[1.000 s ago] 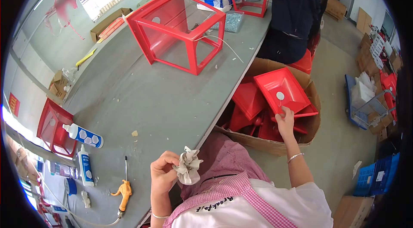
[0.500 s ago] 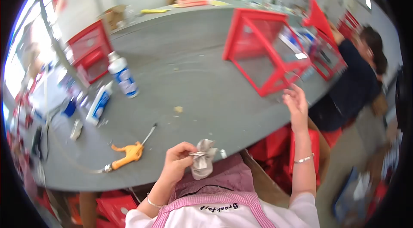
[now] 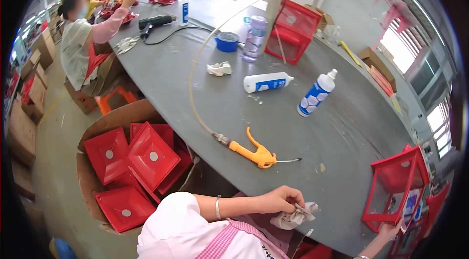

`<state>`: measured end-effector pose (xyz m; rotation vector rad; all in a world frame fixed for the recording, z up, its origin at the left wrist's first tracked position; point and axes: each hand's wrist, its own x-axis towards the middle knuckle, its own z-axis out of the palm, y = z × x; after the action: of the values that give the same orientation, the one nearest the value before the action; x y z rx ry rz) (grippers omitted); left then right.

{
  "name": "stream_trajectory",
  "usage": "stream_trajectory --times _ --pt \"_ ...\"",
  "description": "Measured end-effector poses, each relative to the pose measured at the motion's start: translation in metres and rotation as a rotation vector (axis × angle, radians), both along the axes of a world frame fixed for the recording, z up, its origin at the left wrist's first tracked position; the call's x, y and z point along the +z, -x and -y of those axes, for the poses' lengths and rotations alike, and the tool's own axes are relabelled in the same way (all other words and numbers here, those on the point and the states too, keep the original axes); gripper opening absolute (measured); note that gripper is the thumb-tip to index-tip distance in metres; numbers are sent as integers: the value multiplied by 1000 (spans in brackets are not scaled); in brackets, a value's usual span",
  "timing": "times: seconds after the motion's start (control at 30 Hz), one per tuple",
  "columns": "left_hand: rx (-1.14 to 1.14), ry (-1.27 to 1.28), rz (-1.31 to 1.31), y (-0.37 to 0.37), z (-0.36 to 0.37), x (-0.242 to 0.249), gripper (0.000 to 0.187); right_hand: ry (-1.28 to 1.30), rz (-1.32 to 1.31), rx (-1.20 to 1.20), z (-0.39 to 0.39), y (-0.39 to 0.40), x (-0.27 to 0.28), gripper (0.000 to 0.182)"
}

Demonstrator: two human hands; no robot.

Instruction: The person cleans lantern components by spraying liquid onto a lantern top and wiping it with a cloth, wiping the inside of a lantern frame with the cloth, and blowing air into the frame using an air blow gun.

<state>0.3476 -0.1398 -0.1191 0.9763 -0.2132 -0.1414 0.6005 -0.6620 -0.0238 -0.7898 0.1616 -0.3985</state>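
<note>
My left hand point(image 3: 286, 201) pinches a crumpled whitish cloth point(image 3: 295, 216) at the table's near edge. At the lower right, my right hand point(image 3: 387, 235) grips the bottom rail of a red lantern frame point(image 3: 373, 193) with clear panes; part of its fingers is hidden. A yellow air blow gun point(image 3: 259, 155) lies on the table beyond my left hand, its thin nozzle pointing right and a pale hose point(image 3: 192, 83) running from it. Farther back, a white-and-blue bottle point(image 3: 317, 94) stands upright, and a similar bottle point(image 3: 267, 82) lies on its side.
A cardboard box point(image 3: 88, 154) of red pyramid-shaped lantern parts point(image 3: 152, 157) stands left of the table. At the back are a blue tape roll point(image 3: 226, 42), a water bottle point(image 3: 254, 39), a heat gun point(image 3: 157, 21) and another red lantern point(image 3: 293, 29). A co-worker point(image 3: 83, 39) sits at the far left.
My view has swung left, bringing the box of red parts and the co-worker into sight. My right hand, earlier apart from the lantern frame, now holds it. The cloth stays in my left hand.
</note>
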Motion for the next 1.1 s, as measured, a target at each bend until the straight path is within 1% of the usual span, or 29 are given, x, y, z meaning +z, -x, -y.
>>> stream_trajectory --times 0.03,0.1,0.13,0.17,0.27,0.3,0.4,0.43,0.5,0.53,0.6,0.63,0.77,0.87,0.9,1.0,1.03,1.1 --pt "-24 2 17 -1 0 -1 25 5 -1 18 -15 1 5 44" --pt "-76 0 51 -2 -1 -4 26 5 44 150 -52 2 15 44" --pt "-62 1 48 -1 -1 -4 26 1 64 215 -69 2 17 44" --pt "-65 19 52 0 -1 -3 24 -1 59 228 -82 0 13 44" --pt "-45 43 64 2 -3 3 21 205 274 476 -128 -17 -4 37" --pt "-51 61 62 3 -3 5 21 197 277 503 -151 -13 -2 37" --pt "-62 98 45 4 -5 7 19 308 289 427 -229 52 11 37" --pt "-63 94 53 3 -4 6 19 304 283 430 -256 77 15 37" --pt "-75 88 68 1 0 4 18 388 326 469 -306 124 22 38" --pt "-74 88 63 1 2 3 18 387 321 471 -321 140 17 38" --pt "-81 30 98 -1 1 0 23 465 380 555 -350 156 -1 40" --pt "-79 -1 115 0 0 -1 26 459 381 570 -355 156 -8 40" --pt "-48 7 111 5 1 5 25 461 319 692 -359 162 -23 40" --pt "-41 0 115 5 0 5 25 766 269 699 -355 181 -14 42" --pt "-42 -2 117 5 0 4 25 765 271 701 -349 189 -8 42" --pt "-28 -25 143 2 2 1 24 1264 395 1077 -315 220 26 46" --pt "-21 -34 152 2 3 0 24 1264 387 1081 -302 227 42 46" --pt "-12 -41 130 1 5 -1 24 1355 379 1122 -276 240 81 43"
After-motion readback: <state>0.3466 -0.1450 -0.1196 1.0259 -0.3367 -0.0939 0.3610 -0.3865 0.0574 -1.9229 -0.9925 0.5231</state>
